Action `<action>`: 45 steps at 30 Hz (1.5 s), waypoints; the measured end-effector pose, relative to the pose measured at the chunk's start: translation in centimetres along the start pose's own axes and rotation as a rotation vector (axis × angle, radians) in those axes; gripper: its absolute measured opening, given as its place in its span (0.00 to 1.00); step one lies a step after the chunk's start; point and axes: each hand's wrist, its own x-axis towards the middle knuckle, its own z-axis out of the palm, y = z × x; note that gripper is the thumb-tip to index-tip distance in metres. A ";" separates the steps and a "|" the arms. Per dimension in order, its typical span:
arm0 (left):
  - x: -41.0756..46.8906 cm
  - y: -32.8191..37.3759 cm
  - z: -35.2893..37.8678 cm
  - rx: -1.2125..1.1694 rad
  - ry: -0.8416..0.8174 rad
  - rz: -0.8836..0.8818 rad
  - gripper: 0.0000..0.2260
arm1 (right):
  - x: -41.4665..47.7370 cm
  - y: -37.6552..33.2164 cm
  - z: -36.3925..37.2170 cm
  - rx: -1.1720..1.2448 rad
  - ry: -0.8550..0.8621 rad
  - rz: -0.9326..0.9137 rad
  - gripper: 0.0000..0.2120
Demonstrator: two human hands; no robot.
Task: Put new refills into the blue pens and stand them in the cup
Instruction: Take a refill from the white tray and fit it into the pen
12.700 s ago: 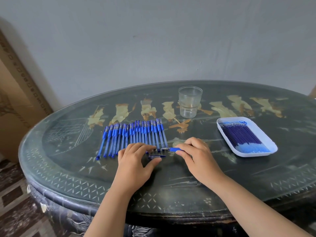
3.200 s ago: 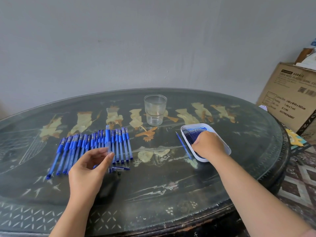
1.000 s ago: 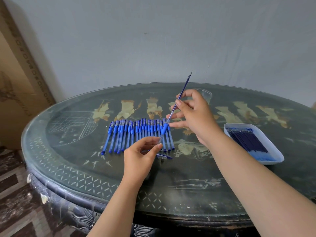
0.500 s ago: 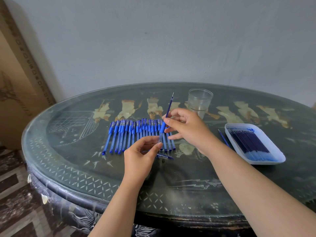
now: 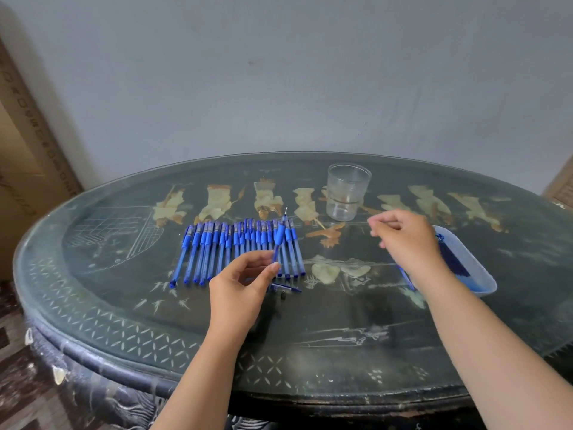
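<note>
left hand (image 5: 245,283) pinches pen (image 5: 279,235) (tip up) | right hand (image 5: 406,240) hovers near cup (image 5: 348,195)

Bare left hand (image 5: 240,287), bare right hand (image 5: 406,240)

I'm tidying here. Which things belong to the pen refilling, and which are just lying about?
Job: the pen held by the left hand, row of blue pens, tray of refills, clear cup, loose pen part.
Lying about: cardboard sheet at left, box corner at far right.
</note>
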 end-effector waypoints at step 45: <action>-0.1 0.2 0.2 0.014 -0.019 0.013 0.08 | -3.2 -5.2 4.2 0.341 -0.258 -0.082 0.04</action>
